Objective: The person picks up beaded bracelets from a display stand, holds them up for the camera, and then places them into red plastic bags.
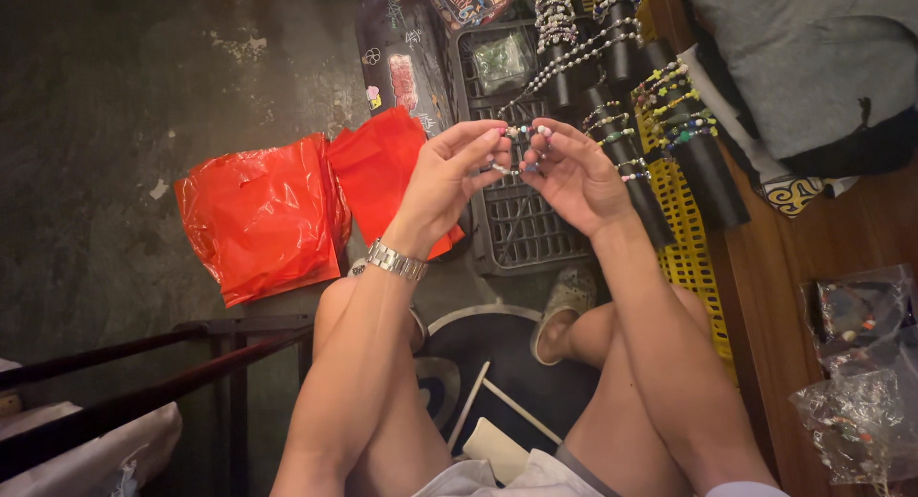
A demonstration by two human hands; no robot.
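Dark stained concrete floor [124, 86]; wooden surface [794, 296] at right; dim light.

Left hand [449, 176] and right hand [574, 172] raised together, fingertips pinched.

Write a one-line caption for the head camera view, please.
Seated person's left hand and right hand hold a beaded bracelet above a grey crate, beside red plastic bags.

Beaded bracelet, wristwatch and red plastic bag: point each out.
beaded bracelet [521, 133], head view, beads between the fingertips.
wristwatch [397, 261], head view, metal band on the left wrist.
red plastic bag [258, 215], head view, middle of its crinkled surface.
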